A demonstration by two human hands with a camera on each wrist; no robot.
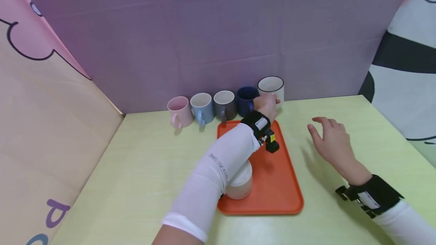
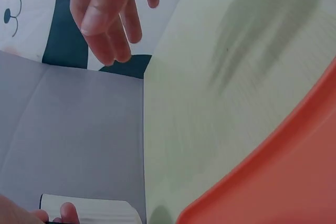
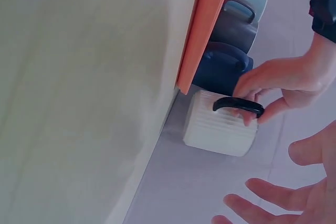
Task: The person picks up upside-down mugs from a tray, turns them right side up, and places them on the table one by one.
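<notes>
At the far end of the orange tray (image 1: 279,184), just behind its back edge, the person's left hand (image 1: 267,106) had its fingers curled round the black handle of the white mug with a black rim (image 1: 272,86); the right wrist view showed the fingertips pinching that handle (image 3: 239,107) while the mug's ribbed body (image 3: 218,124) hung close to the purple backdrop (image 1: 204,41). Whether the mug was already clear of the table (image 1: 143,169) could not be told for certain, though it sat higher than its neighbours in the head view. To the right of the tray, the right hand (image 1: 330,139) hovered over the table with fingers spread and loose, holding nothing.

Judging by how things lay, the work was early: one pale cup (image 1: 240,184) stood on the tray's near end, partly hidden under the left sleeve, and the white mug looked to be the one in hand. Behind the tray's back edge, running leftward from the white mug, four mugs waited in a row: navy (image 1: 246,99), dark grey (image 1: 225,104), light blue (image 1: 201,108) and pink (image 1: 179,111).

Counted: five mugs along the backdrop including the gripped one, one cup on the tray, one tray, two hands.
</notes>
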